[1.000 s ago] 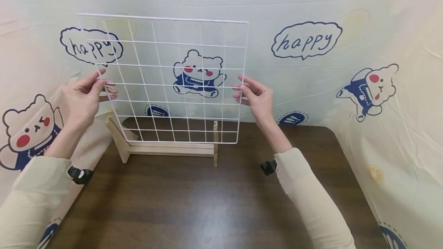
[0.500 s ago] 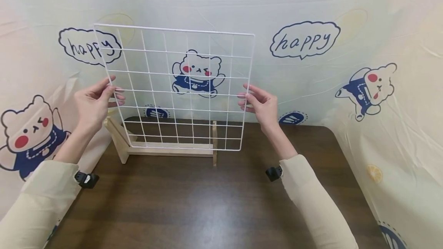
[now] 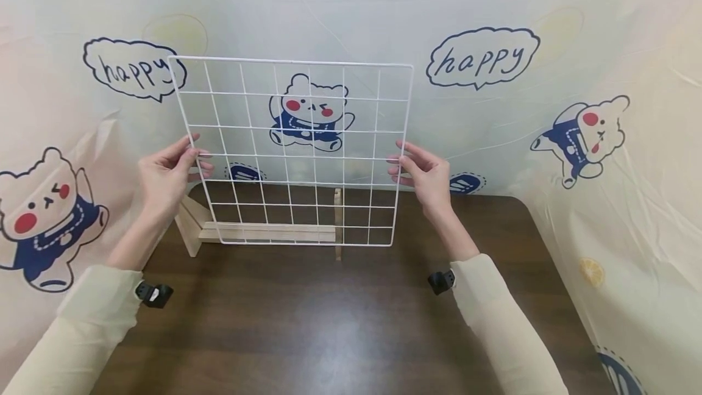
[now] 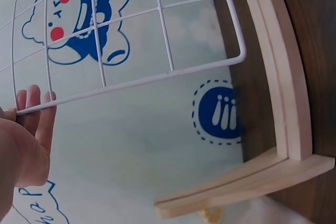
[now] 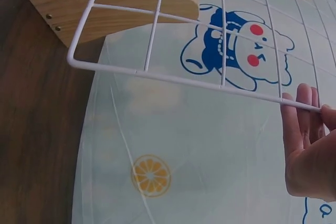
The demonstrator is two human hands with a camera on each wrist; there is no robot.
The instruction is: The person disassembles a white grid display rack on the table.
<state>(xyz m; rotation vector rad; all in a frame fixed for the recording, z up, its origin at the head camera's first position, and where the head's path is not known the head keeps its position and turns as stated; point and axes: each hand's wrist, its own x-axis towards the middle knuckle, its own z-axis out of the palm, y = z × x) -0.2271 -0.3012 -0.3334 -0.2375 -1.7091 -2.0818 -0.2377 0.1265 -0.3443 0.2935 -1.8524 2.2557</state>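
White wire grid (image 3: pixel 285 156) overlaps one "happy" bubble (image 3: pixel 134 69).

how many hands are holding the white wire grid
2: the left hand pinches the left edge of the white wire grid, the right hand its right edge. No other hand shows.

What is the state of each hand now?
Left hand: holding the white wire grid by its left side.
Right hand: holding the same grid by its right side.

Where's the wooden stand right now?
In the head view, the wooden stand is left of centre on the brown table, seen through the lower part of the white wire grid, between the left hand and right hand.
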